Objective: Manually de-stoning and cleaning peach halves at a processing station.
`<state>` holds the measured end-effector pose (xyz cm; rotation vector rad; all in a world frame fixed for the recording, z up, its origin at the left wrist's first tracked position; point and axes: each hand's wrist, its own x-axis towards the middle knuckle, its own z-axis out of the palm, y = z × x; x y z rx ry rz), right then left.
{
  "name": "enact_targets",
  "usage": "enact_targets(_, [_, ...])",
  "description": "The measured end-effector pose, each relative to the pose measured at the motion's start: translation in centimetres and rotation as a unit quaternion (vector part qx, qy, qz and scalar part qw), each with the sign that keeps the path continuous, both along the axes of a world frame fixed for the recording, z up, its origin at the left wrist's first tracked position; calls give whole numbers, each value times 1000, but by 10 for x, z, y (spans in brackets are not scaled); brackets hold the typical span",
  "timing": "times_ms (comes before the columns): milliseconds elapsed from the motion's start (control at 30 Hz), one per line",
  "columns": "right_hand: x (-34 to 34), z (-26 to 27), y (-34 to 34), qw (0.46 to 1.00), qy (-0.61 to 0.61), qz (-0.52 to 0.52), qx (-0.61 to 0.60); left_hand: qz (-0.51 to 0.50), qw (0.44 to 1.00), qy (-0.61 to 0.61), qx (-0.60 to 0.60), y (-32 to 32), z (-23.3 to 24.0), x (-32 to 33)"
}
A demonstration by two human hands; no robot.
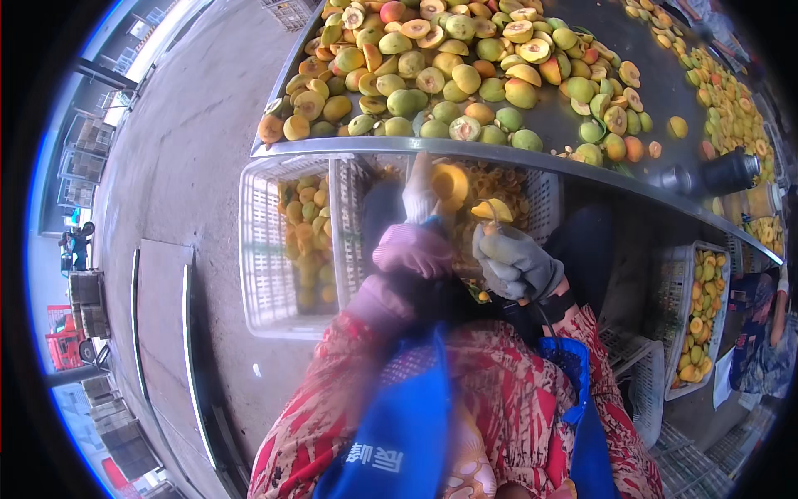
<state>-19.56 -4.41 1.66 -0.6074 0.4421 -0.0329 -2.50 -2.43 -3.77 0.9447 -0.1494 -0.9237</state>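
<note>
My left hand [420, 192], in a white glove, holds a halved yellow fruit [450, 186] with its hollow side showing, just below the metal table's rim [374, 145]. To its right, my right hand [517, 259], in a grey glove, grips a small tool with a thin curved metal loop [495, 211]. A yellow fruit piece [499, 210] lies behind that loop; whether the two touch I cannot tell. Below both hands, fruit scraps [499, 181] fill a plastic crate partly hidden by my arms. Halved peach-like fruits [430, 81] are heaped on the table.
A white plastic crate [259, 249] of fruit stands at the left, another [670, 374] at the right. A dark bottle [729, 171] lies near the table's right edge. A co-worker's arm [779, 305] shows at the far right. Stacked crates [121, 443] stand at the lower left.
</note>
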Motion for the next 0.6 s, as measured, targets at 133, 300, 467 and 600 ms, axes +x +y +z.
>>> enact_targets(133, [13,4,-1,999,45,8,-28,99,978,-174,61,24,24,67])
enact_targets(300, [32,-32,-4,959,187,-132,-167,297,751,-443,390,86,45,148])
enact_targets(467, [47,-34,-6,951,214,-121,-188,167,735,-501,424,63,49,167])
enact_targets(600, [59,-33,-13,957,191,-106,-192,54,646,-635,421,-13,69,168])
